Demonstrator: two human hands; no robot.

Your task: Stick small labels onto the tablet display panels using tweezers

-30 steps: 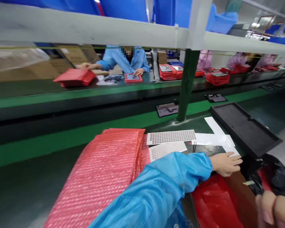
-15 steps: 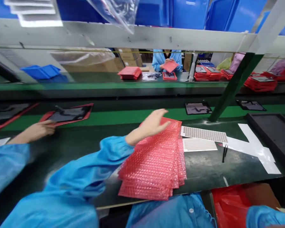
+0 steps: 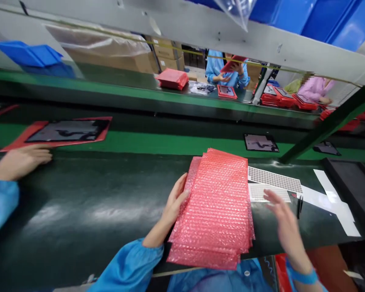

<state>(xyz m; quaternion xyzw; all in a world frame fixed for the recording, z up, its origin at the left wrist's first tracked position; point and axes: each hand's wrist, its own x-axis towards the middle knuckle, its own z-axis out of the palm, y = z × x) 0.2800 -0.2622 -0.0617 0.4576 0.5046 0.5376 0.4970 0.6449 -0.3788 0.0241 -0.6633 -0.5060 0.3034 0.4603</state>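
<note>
A stack of red bubble-wrap bags (image 3: 215, 202) lies on the dark bench in front of me, its layers slightly fanned. My left hand (image 3: 174, 200) grips the stack's left edge, thumb towards the top and the other fingertips partly hidden by the bags. To the right of the stack my right hand (image 3: 284, 223) is raised with fingers apart, blurred by motion and holding nothing. Just beyond it lie a white sheet of small labels (image 3: 275, 179), a second pale sheet (image 3: 261, 192) and black tweezers (image 3: 299, 206).
At left, another person's hand (image 3: 27, 162) touches a red bag with a dark flat panel (image 3: 68, 130) on it. More panels (image 3: 261, 142) sit on the green strip. A black tray (image 3: 353, 190) and a slanting green post (image 3: 328, 125) stand right. Co-workers sit opposite.
My left hand has come down from above the bags to their left edge. My right hand has risen from the lower right. The view has tilted, and the neighbour's bag sits farther left.
</note>
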